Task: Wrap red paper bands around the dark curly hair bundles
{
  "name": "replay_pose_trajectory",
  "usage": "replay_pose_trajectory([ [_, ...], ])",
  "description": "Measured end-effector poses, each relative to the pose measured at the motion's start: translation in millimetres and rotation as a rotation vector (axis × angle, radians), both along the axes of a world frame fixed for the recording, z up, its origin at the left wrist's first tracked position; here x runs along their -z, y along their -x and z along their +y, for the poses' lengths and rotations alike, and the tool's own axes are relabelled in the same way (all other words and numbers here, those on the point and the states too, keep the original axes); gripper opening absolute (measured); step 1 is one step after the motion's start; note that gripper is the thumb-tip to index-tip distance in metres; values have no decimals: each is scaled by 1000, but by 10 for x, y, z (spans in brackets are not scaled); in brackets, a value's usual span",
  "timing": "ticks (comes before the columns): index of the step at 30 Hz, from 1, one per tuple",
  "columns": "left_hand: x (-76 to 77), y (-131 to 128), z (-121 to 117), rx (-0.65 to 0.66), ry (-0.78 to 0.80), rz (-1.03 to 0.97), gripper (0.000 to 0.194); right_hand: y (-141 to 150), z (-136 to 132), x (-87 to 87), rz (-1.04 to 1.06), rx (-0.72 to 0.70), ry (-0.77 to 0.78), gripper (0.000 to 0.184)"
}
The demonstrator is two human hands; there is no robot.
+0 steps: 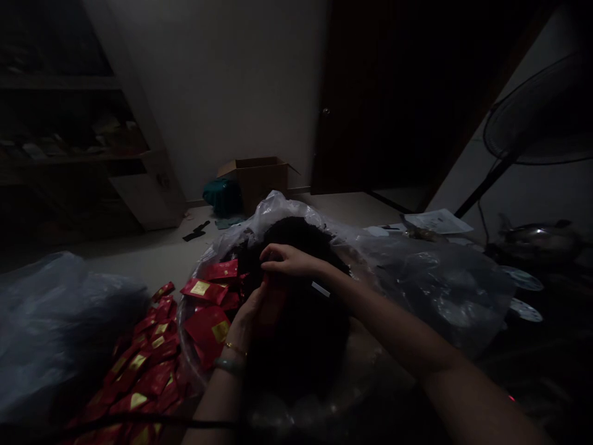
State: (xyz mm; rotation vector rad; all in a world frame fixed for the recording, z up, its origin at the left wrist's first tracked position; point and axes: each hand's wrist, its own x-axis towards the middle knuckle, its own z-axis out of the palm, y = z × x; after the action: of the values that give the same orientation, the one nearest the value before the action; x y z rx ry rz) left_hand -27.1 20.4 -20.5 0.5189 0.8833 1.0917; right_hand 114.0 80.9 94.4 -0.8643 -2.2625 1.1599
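Note:
My left hand [252, 305], with a gold bracelet and a bangle at its wrist, is closed on a dim red packet [272, 303]. Just above the packet's top is my right hand [291, 260], its fingers curled together; what they grip is hidden. Both hands are over a heap of black, loose-looking material [296, 232] in a wide container lined with clear plastic [273, 203]. Several red packets with gold labels [208, 327] lie inside its left side. A small white strip [320, 289] rests on the black heap near my right forearm.
More red packets [155, 377] are piled left of the container, beside a clear plastic bag [65, 321]. An open cardboard box [262, 182] and a teal bundle [223, 196] stand by the wall. At right are plastic sheeting [430, 278], a metal pot [537, 235] and a fan [537, 117].

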Motion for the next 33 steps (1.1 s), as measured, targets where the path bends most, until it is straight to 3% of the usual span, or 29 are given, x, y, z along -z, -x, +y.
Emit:
replay_pose_trajectory([
  [9, -62, -54, -2, 38, 41, -140, 30, 25, -80, -53, -42, -77, 77, 25],
  [15, -83, -25, -22, -24, 69, -123, 42, -1, -39, -45, 72, -47, -90, 33],
  [21, -147, -14, -55, 25, 78, -139, 47, -7, -95, -109, 18, -30, -35, 42],
  [27, -319, -27, -118, -26, 152, -120, 43, -27, -165, -212, -203, 0, -267, 31],
  [31, -395, -33, -153, -26, 173, -113, 42, -10, -165, -174, -335, -95, -397, 16],
  [33, -397, -41, -159, -12, 136, -114, 41, 18, -174, -137, -392, -74, -451, 15],
])
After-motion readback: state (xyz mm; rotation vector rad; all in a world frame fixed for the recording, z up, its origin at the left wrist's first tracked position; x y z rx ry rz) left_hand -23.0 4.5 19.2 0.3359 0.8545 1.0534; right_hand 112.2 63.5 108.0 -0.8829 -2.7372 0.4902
